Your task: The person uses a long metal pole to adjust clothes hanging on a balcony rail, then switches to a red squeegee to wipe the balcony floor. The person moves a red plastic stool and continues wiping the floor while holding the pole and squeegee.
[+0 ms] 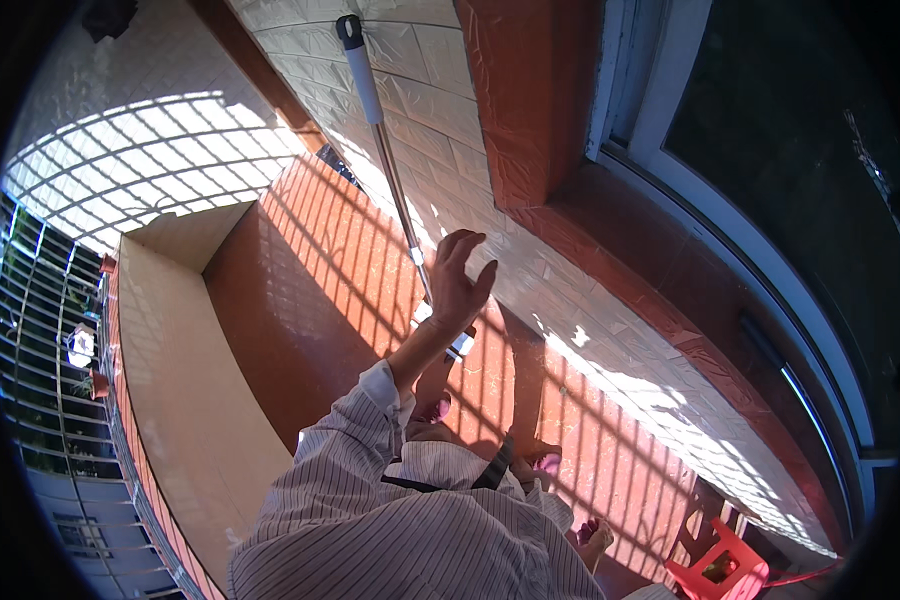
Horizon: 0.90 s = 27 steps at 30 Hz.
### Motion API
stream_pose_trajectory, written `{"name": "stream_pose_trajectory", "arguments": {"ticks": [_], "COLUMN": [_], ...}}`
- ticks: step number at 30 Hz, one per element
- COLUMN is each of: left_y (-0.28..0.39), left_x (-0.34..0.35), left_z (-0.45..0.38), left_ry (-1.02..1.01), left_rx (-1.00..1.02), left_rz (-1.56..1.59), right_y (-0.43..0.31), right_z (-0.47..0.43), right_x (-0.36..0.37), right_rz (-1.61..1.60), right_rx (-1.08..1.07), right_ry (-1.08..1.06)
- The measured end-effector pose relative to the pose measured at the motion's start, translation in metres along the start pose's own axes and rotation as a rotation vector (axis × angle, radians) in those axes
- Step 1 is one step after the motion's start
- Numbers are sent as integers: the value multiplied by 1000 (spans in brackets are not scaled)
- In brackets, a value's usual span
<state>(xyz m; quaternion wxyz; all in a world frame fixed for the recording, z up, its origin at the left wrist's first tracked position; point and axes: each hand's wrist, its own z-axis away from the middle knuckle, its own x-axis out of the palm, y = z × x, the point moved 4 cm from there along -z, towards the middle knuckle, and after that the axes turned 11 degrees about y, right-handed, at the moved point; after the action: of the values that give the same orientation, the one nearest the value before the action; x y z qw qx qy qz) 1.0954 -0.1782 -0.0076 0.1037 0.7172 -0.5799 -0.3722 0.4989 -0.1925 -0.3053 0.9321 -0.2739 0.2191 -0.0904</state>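
My left hand (461, 281) is raised in front of me, with its fingers apart and bent and nothing in them. Just beyond it, a mop (394, 172) with a metal pole, white grip and black hanging loop leans toward the tiled wall. My wrist and forearm partly cover the mop's white lower end (461, 346). Low down at the right, my right hand (600, 544) is partly hidden by my striped clothing. It appears closed around a small dark-pink thing (587, 531), too small to identify. Pink footwear (441, 409) shows on the floor below me.
A red plastic stool (720, 562) stands at the lower right. Along the left runs a beige ledge (172, 390) beside a metal window grille (52, 330) and flowerpots (99, 385). A brown windowsill (645, 225) juts from the wall at the right. Barred shadows cross the reddish floor (330, 225).
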Motion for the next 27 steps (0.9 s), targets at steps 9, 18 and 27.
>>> {"name": "stream_pose_trajectory", "arguments": {"ticks": [9,18,27], "left_y": [-304,-145,150], "left_x": [10,10,-62], "left_z": [-126,-37,61], "left_ry": [-150,-758,-1024], "left_rx": [-657,-543,-446], "left_rz": [286,910,1299], "right_y": [214,210,181], "right_z": [201,266,269], "right_x": [12,40,-40], "right_rz": [-150,-251,-323], "right_rx": [223,20,-320], "right_ry": [268,181,67]}}
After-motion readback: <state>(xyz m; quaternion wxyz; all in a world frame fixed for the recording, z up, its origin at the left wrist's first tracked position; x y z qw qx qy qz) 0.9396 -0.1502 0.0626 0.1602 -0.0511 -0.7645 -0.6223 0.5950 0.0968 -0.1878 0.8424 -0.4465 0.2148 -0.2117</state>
